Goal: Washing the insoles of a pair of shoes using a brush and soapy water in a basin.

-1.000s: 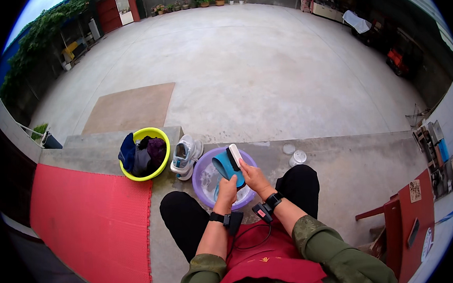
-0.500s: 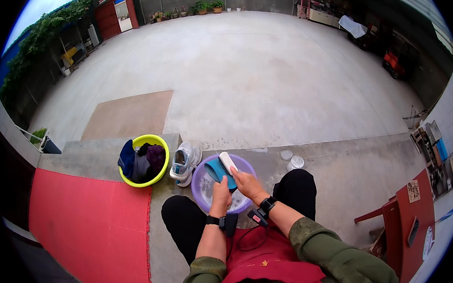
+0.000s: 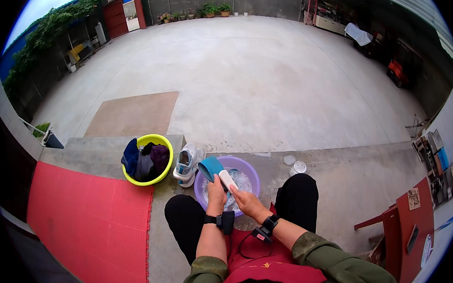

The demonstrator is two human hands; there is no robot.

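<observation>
Above a purple basin of sudsy water, my left hand is closed on a blue slipper, which tilts with its broad strap end away from me. My right hand grips a white brush laid against the slipper's right side. The brush's bristles do not show. White sneakers stand just left of the basin. Beside them is a yellow-green basin heaped with dark clothes.
A white tub and its lid sit right of the basin. Red foam matting covers the floor at left. A dark red wooden table stands at lower right. Beyond the step edge lies a concrete yard.
The slipper has been turned and moved slightly left, and the brush has shifted from its upper part down along its right side. My right hand has come lower.
</observation>
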